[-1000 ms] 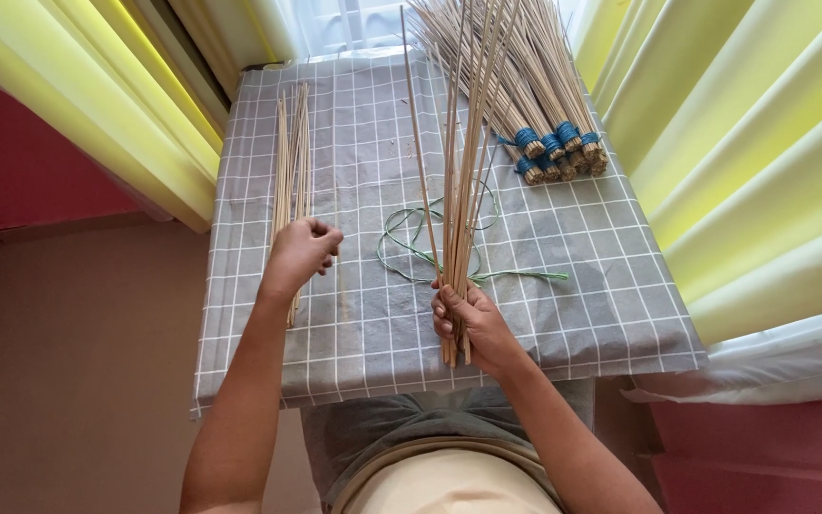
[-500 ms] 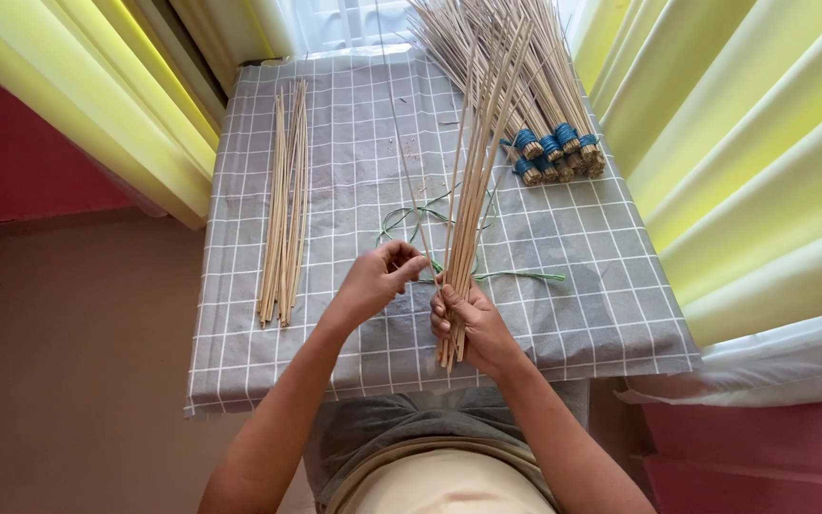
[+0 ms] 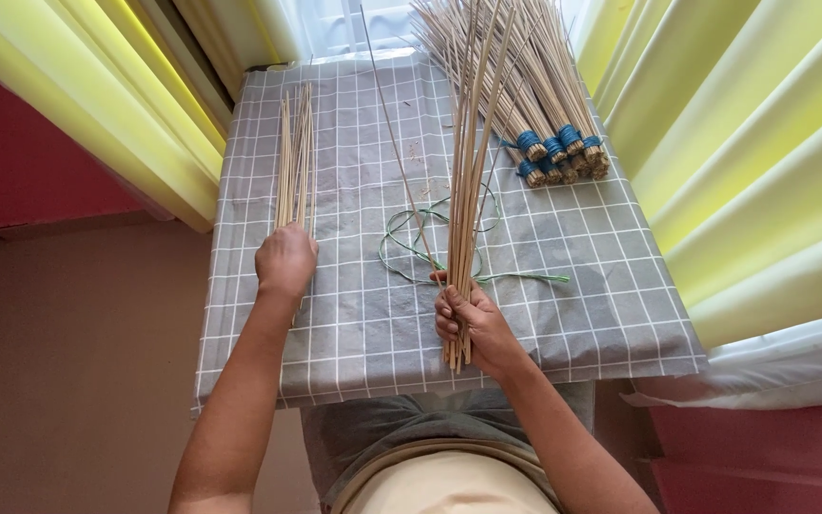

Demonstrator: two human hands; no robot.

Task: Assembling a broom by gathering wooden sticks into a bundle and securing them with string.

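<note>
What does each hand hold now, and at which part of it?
The right hand grips a bundle of thin sticks near its lower end. The left hand rests on the near end of the loose sticks; a grip cannot be told.

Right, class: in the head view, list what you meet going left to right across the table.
Loose sticks under the left hand → green string → stick bunch in the right hand → blue-tied bundles.
</note>
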